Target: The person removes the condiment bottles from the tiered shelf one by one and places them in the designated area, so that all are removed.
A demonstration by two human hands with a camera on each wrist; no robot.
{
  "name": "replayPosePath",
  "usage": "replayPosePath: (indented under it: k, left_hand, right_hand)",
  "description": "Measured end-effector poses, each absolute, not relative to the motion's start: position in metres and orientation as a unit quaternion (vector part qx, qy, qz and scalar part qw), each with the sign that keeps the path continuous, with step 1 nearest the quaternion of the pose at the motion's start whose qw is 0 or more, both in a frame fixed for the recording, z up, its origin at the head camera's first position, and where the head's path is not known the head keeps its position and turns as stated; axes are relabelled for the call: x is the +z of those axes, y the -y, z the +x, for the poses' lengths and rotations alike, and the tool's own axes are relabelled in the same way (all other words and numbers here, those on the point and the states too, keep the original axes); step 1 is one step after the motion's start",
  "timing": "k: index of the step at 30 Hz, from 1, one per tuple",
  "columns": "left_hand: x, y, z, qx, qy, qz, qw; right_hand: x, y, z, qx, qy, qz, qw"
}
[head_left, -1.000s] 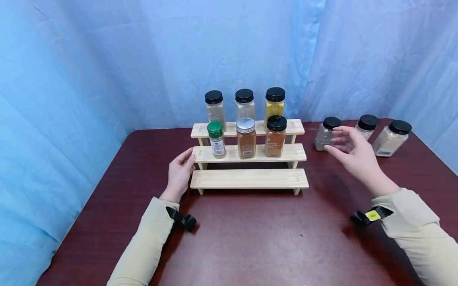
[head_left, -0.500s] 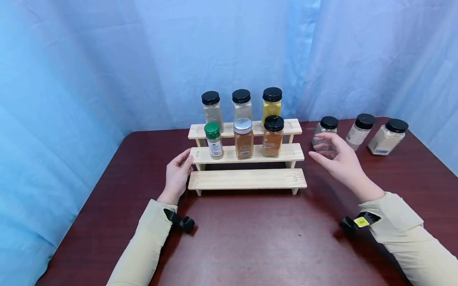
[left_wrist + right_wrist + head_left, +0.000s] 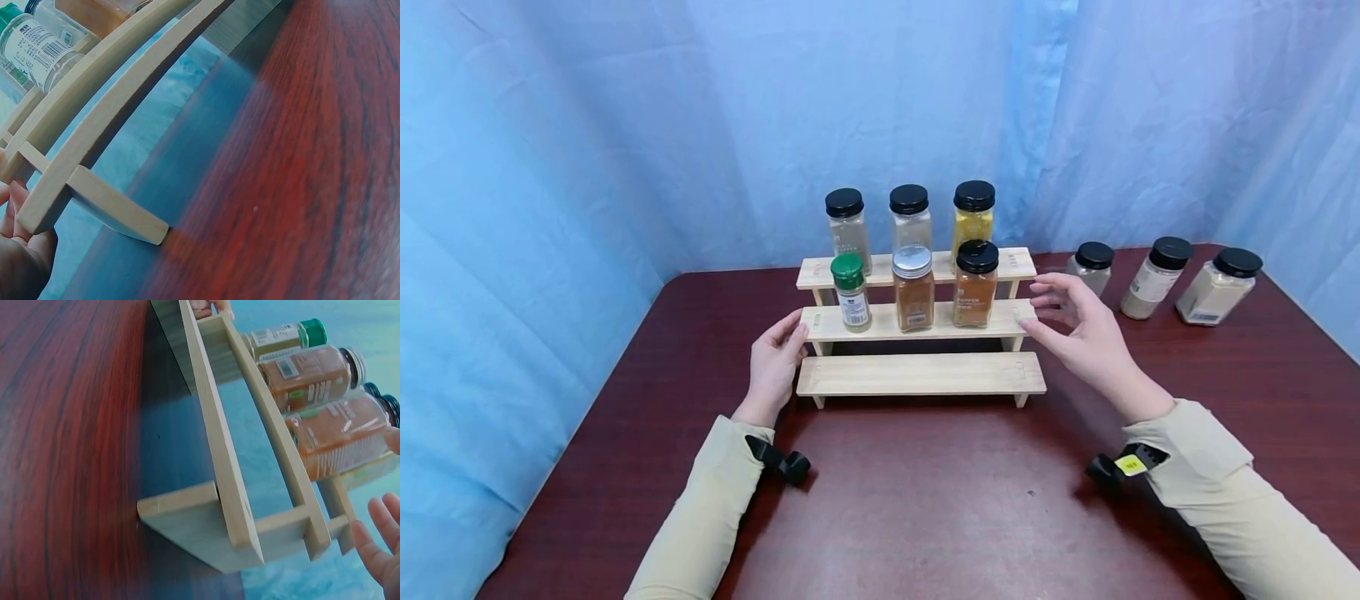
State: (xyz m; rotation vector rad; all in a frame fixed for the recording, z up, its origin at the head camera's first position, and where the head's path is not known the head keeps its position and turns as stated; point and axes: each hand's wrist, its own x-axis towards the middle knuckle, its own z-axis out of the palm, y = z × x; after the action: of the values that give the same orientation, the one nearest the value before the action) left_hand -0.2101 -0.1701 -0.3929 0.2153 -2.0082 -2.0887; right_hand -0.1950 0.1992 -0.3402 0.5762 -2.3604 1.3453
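A three-tier wooden spice rack [image 3: 921, 373] stands on the table. Its middle tier carries a green-capped spice jar [image 3: 853, 308], a silver-lidded jar [image 3: 915, 302] and a black-lidded pepper jar [image 3: 974, 298]. Three more black-lidded jars stand on the top tier, one with yellow contents [image 3: 973, 225]. My left hand [image 3: 775, 362] holds the left end of the middle tier between thumb and fingers; part of the fingers is hidden in the left wrist view. My right hand [image 3: 1086, 337] hovers by that tier's right end, fingers spread, with a gap to the wood in the right wrist view.
To the right of the rack are three black-lidded jars: a grey one [image 3: 1092, 265] partly behind my right hand, a white-labelled one [image 3: 1153, 282] and a pale one [image 3: 1216, 290]. Blue curtain [image 3: 880, 100] hangs behind the dark red table [image 3: 925, 500].
My right hand has moved left from beside the loose jars to the rack's right end, carrying nothing. My left hand stays at the rack's left end.
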Motion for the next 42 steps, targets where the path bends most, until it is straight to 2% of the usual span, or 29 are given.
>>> replayPosePath:
  k: [15,42]
  left_hand:
    - [-0.393,0.17,-0.208,-0.713,0.686,0.081,0.12]
    - [-0.391,0.17,-0.208,-0.717,0.683,0.072,0.118]
  right_hand:
    - [-0.337,-0.17,-0.206,0.485,0.841,0.192,0.142]
    - [-0.328,-0.148,-0.219,0.426,0.86,0.217,0.178]
